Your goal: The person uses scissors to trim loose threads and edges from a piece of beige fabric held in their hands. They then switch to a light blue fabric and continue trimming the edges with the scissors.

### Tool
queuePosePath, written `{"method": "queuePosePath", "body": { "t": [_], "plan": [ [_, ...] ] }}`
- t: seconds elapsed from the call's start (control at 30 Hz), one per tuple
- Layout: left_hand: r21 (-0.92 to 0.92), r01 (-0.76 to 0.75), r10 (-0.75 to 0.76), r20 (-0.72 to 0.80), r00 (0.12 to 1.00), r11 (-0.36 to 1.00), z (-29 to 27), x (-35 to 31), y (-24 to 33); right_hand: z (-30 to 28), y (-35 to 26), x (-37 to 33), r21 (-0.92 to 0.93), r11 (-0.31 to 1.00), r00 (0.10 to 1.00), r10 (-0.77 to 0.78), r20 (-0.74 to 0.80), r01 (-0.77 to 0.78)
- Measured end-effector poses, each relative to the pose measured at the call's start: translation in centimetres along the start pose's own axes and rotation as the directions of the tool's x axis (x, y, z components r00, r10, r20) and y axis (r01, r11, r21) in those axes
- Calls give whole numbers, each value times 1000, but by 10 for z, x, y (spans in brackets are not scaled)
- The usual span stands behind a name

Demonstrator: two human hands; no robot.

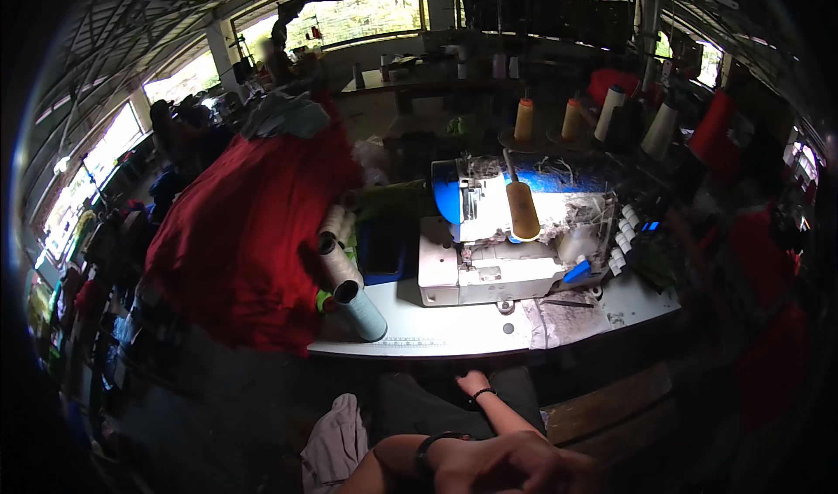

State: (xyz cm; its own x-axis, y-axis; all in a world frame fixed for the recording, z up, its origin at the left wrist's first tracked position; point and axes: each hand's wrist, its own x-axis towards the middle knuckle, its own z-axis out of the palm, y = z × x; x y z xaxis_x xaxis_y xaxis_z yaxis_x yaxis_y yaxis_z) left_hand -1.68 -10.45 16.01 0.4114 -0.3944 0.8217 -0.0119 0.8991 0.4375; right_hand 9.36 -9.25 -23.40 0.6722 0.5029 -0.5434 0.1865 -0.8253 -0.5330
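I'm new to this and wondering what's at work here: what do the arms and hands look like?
They are a person's, with no gloves, cables or sleeves on the visible parts. The left hand has a dark band around its wrist, too dim to identify further; the right hand has a dark beaded bracelet.
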Motion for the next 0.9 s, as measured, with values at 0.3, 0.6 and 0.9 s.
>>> {"method": "queuePosePath", "body": {
  "t": [0.3, 0.6, 0.9],
  "plan": [
    [-28, 22, -22, 8, 1000, 999, -1, -8, -1, 6, 0, 1, -15, 998, 998, -61, 22, 61],
    [128, 337, -325, -105, 940, 933, -29, -77, 19, 11, 9, 12, 79, 997, 999, -13, -37, 16],
    [-71, 997, 109, -991, -74, 30, -157, -369, -61, 25, 44, 63, 95, 993, 998, -64, -28, 66]
  ]
}}
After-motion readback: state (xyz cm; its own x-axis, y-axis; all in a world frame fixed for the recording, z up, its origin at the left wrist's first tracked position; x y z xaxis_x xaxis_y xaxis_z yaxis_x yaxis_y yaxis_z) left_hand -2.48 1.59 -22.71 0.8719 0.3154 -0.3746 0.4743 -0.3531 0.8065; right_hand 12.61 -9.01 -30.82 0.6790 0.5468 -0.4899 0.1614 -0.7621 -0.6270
